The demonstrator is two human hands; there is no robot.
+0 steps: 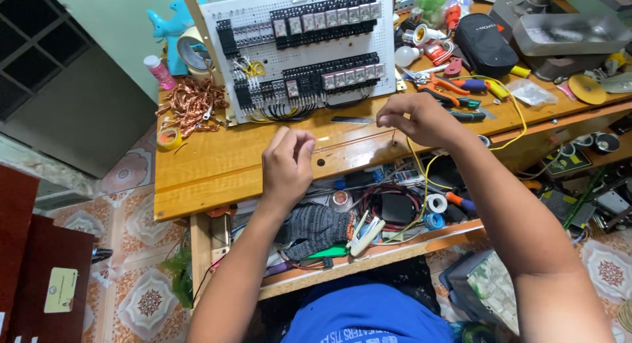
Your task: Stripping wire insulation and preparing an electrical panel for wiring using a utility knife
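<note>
A thin pale wire (342, 133) runs nearly level above the wooden surface (217, 165), pinched at each end: left hand (288, 166) closed on its near end, right hand (418, 119) closed on the far end (yellow wire (520, 112) trails right).

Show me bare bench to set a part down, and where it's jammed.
Free: the bench top left of the left hand, bordered by the tape roll, the copper scraps and the front edge. Crowded: right of the panel, around the pliers and black pouch; likewise the drawer.
</note>
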